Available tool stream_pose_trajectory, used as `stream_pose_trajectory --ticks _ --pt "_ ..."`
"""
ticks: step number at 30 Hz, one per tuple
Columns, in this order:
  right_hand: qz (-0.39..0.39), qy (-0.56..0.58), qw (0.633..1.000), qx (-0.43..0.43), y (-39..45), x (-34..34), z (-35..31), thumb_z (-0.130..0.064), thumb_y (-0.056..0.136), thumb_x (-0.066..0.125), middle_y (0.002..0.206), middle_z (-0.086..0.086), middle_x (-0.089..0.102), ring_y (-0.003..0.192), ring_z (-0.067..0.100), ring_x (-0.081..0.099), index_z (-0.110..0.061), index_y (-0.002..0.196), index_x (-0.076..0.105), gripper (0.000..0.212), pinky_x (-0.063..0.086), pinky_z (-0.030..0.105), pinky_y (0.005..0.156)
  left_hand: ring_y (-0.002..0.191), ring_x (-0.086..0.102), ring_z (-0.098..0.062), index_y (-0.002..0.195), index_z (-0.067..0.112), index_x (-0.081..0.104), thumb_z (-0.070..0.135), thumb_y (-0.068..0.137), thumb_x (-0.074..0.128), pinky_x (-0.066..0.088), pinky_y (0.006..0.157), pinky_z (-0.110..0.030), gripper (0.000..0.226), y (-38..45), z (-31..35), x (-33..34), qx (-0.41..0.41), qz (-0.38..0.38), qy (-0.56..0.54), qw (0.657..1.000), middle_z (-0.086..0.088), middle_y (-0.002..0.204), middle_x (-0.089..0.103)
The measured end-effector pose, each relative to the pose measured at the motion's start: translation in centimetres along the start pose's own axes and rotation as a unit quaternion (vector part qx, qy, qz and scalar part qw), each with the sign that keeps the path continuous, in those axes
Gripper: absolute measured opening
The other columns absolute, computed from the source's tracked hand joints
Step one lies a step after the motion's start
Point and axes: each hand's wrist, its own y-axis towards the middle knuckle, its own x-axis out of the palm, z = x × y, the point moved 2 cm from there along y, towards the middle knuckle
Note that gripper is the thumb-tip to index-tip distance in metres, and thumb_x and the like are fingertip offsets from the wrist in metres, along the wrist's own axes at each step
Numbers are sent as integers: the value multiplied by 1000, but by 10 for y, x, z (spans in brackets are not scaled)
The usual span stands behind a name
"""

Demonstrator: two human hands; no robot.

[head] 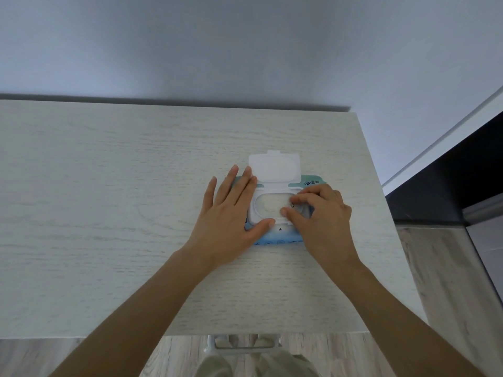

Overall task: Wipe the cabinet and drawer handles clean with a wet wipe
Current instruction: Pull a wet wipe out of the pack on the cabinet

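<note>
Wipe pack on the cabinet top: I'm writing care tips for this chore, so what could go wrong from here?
The right hand is pinching at the pack's opening; several wipes could come out together. The left hand lies flat on only one side of the wipe pack, so it might lift or slide. The flip lid stands open; left so, the wipes may dry out.

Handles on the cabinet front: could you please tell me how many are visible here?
1: a pale bar handle below the cabinet top's near edge, between the forearms. Others may be hidden under the top.
</note>
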Motion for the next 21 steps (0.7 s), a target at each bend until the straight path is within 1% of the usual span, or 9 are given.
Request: stream_pose_trajectory --ticks 1,3,6,9,11,14,18,20,21 --pt "-5 -2 1000 2 1 0 -1 -26 78 75 105 -8 51 106 8 42 -15 97 70 22 24 23 89 138 -27 -6 151 17 1 75 78 8 -16 116 -36 94 0 2 0 -5 0 -6 1000 5 158 -10" --pt "-10 -2 1000 9 2 -1 -2 -26 78 75 101 -11 47 102 6 40 -15 92 70 19 24 23 88 137 -28 -5 151 15 3 76 73 4 -16 116 -35 99 1 7 0 -15 2 -6 1000 3 159 -8" --pt "-4 -23 1000 21 2 -3 -4 -26 78 74 100 -12 41 100 5 38 -15 85 70 13 21 22 85 136 -27 -4 151 15 4 77 73 4 -15 116 -35 100 0 7 2 -19 9 -4 1000 3 159 -6" --pt "23 -67 997 22 -2 -3 -6 -25 80 73 106 -5 46 104 12 41 -15 79 70 10 15 22 82 137 -25 -3 151 14 7 79 81 11 -15 116 -34 96 0 5 4 -19 14 -6 1000 3 159 -3" --pt "36 -84 995 26 -3 -2 -7 -22 82 70 109 -2 49 105 14 41 -14 77 69 9 12 21 77 136 -25 -3 151 15 6 79 82 13 -15 116 -34 95 0 5 4 -19 14 -6 1000 3 159 -3" --pt "18 -55 998 39 -1 -1 -7 -17 83 68 108 -3 46 105 14 39 -12 74 67 10 12 20 76 136 -24 -3 151 14 8 79 76 9 -14 116 -35 99 0 6 4 -20 15 -14 1000 2 159 -1" --pt "8 -11 999 47 -1 -3 -6 -19 83 68 107 -7 43 102 8 35 -14 76 67 9 14 21 78 136 -24 -2 151 15 7 78 71 4 -14 116 -34 102 -1 5 4 -21 13 -13 1000 3 159 -2" --pt "18 -24 998 46 -6 -3 -6 -25 84 68 109 -6 46 107 12 38 -17 82 68 8 17 24 83 136 -24 -3 151 15 6 78 71 4 -14 117 -34 102 -1 5 4 -20 12 -15 1000 3 159 -3" --pt "26 -43 998 43 -8 -3 -6 -29 83 69 111 -4 48 110 14 39 -18 86 69 11 19 27 86 137 -24 -3 151 15 7 78 71 5 -14 117 -34 101 -1 5 5 -20 12 -16 1000 3 159 -2"
